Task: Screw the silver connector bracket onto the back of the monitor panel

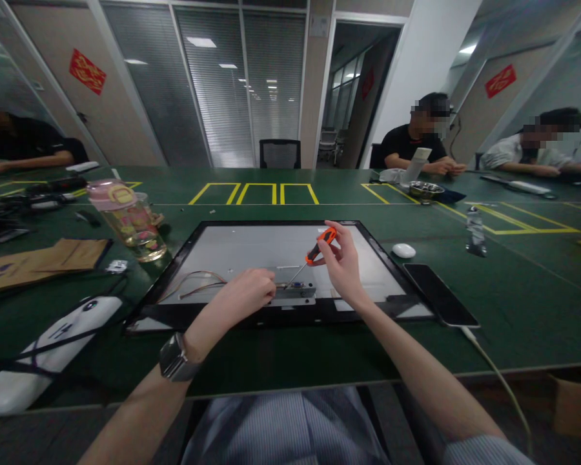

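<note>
My right hand (343, 261) is closed around the orange and black handle of a screwdriver (326, 241). Its thin shaft slants down to the left, and the tip is at a small circuit board (297, 285) on a metal bracket (300, 294). Close to that tip, my left hand (250, 290) has its fingers curled together at the bracket's left end; what they pinch is hidden. Thin cables (193, 284) run left from under the left hand. All of this lies on a flat display panel (256, 242) with a black frame, face down or back up I cannot tell.
Right of the panel are a phone (438, 290) on a cable and a white oval case (403, 250). Left stand a pink-lidded bottle (130, 223), paper bags (43, 261) and a white power strip (53, 349). A metal bowl (423, 190) sits farther back. People sit across the table.
</note>
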Demonstrator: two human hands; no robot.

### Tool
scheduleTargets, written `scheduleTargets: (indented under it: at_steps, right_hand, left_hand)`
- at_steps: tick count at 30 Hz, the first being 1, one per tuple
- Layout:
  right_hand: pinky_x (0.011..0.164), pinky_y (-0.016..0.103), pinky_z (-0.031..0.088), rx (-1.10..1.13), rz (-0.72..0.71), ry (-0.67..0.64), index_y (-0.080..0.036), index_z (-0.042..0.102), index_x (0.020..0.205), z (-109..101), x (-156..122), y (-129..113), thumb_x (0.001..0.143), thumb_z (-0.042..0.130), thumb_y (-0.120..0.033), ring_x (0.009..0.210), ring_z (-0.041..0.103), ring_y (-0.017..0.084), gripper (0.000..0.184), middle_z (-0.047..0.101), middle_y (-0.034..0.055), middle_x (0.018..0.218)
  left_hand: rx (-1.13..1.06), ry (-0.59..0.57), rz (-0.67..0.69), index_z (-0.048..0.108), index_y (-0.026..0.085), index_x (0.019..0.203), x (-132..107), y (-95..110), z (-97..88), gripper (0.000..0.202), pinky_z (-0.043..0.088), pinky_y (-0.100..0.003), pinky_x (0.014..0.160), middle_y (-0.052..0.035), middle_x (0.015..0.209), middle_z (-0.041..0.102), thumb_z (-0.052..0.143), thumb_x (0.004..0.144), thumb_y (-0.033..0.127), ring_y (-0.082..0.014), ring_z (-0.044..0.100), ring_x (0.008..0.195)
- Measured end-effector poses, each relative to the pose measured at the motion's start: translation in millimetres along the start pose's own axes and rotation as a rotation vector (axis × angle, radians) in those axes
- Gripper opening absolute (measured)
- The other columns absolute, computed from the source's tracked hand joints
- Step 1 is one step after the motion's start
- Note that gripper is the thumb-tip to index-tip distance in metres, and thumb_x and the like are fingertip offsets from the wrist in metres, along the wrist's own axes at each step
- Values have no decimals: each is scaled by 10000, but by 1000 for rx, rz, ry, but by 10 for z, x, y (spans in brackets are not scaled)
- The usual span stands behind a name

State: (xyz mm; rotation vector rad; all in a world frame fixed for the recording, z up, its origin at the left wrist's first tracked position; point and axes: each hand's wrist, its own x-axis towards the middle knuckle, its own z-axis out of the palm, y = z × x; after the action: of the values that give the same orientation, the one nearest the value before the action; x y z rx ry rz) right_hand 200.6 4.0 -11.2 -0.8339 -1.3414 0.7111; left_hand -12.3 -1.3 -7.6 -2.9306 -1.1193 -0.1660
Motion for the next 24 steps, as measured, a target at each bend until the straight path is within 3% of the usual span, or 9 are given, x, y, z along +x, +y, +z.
scheduleTargets:
  at_steps: [13,24]
  right_hand:
    - [529,251,610,45,12,-7,-289,459,1192,22,0,-20,846,565,-336,747,636,129,365,458,3,970]
    - [555,251,605,5,-118,-57,-304,451,1225,83,-87,-39,870,541,-265,779,644,137,369,492,14,1005]
  left_hand:
    - [38,-13,-6,687,161,678,-11,2,-6,225,413,-251,634,-31,739,616,530,812,70,-132,562,662]
    - [-63,-6,-42,702,160,684,2,-37,10,215,428,-240,661,-34,747,636,551,792,53,-134,583,683]
